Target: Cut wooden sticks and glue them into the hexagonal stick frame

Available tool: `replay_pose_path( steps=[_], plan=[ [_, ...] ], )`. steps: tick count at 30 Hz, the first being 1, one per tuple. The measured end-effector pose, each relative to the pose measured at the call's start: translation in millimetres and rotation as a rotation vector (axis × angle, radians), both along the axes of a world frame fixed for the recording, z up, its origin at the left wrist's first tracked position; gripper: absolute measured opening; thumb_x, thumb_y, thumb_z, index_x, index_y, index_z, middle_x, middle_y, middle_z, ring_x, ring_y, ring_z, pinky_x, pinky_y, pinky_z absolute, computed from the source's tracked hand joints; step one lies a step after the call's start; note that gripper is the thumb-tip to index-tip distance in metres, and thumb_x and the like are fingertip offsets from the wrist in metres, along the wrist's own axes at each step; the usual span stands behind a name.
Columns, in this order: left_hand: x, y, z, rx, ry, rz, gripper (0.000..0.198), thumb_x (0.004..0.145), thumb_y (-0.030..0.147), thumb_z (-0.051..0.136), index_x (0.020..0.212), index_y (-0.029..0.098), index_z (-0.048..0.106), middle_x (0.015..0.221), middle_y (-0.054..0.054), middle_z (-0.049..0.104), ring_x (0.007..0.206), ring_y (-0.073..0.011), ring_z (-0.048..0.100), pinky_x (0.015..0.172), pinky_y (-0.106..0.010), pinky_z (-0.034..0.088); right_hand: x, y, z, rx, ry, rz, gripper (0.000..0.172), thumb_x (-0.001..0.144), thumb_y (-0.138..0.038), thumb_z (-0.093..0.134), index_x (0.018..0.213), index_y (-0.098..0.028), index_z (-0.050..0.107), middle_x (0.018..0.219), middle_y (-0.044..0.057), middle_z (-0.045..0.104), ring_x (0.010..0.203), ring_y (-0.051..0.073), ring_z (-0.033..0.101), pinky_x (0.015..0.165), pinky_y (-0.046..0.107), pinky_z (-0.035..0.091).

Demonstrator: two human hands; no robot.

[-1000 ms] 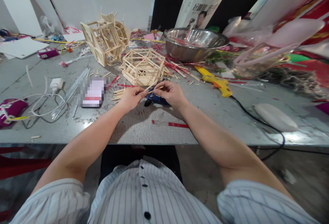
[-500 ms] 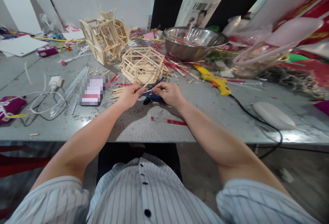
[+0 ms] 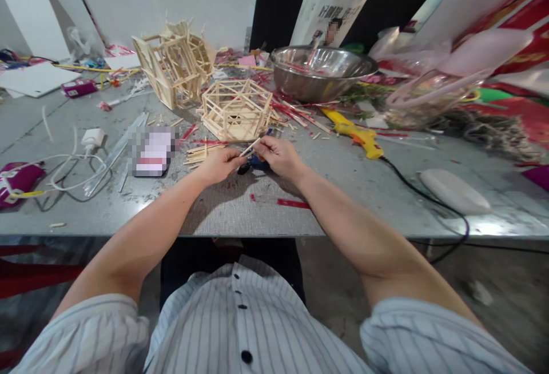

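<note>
My left hand (image 3: 223, 163) and my right hand (image 3: 277, 154) meet near the front of the table, each closed on a thin wooden stick (image 3: 249, 147) held between their fingertips. It slants up toward the right. Under my right hand lies a dark blue tool (image 3: 256, 160), mostly covered, so its kind is unclear. Just beyond my hands sits a low frame of glued wooden sticks (image 3: 235, 112) with a flat slatted base. A taller stick frame (image 3: 174, 68) stands behind it to the left. Loose sticks (image 3: 199, 154) lie beside my left hand.
A yellow glue gun (image 3: 354, 135) with a black cord lies to the right, near a steel bowl (image 3: 321, 79) and a white oval object (image 3: 454, 192). On the left are a phone (image 3: 153, 152), a white charger (image 3: 93, 138) with cable and clear glue sticks (image 3: 115, 154).
The stick between my hands has changed its angle and now slants upward to the right. My right hand has shifted slightly; the frames on the table stay put.
</note>
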State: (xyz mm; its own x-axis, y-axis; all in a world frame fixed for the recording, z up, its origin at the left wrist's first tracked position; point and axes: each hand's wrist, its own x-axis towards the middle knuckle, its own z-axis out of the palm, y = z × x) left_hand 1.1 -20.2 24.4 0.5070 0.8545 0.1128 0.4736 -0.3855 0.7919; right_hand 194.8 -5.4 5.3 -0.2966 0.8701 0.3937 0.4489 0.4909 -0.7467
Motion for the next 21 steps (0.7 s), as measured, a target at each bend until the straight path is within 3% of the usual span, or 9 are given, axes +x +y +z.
replay_pose_path(
  steps=[8,14,21],
  plan=[
    [2.7,-2.1,2.3,0.005,-0.061,0.022,0.029,0.086,0.035,0.048,0.063,0.017,0.047,0.051,0.006,0.039,0.051,-0.0083,0.035,0.054,-0.023,0.026,-0.5,2.1,0.1,0.125,0.015,-0.091,0.047,0.085,-0.064,0.042,0.072,-0.021,0.054,0.066,0.002,0.054,0.064,0.015,0.051,0.066,0.030,0.039],
    [3.2,-3.4,4.5,0.003,-0.046,0.026,0.027,0.086,0.032,0.047,0.064,0.016,0.049,0.049,0.006,0.040,0.049,-0.0077,0.036,0.053,-0.023,0.026,-1.3,3.3,-3.3,0.090,0.049,-0.126,0.047,0.085,-0.063,0.042,0.074,-0.020,0.056,0.065,0.001,0.054,0.063,0.014,0.051,0.065,0.030,0.040],
    [1.8,-2.8,3.8,-0.045,-0.066,0.059,0.025,0.088,0.025,0.050,0.065,0.016,0.050,0.044,0.008,0.040,0.040,-0.0053,0.034,0.048,-0.021,0.026,15.7,19.0,-8.8,0.104,0.058,-0.331,0.050,0.086,-0.067,0.037,0.071,-0.021,0.051,0.053,-0.002,0.047,0.052,0.012,0.046,0.060,0.030,0.037]
  ],
)
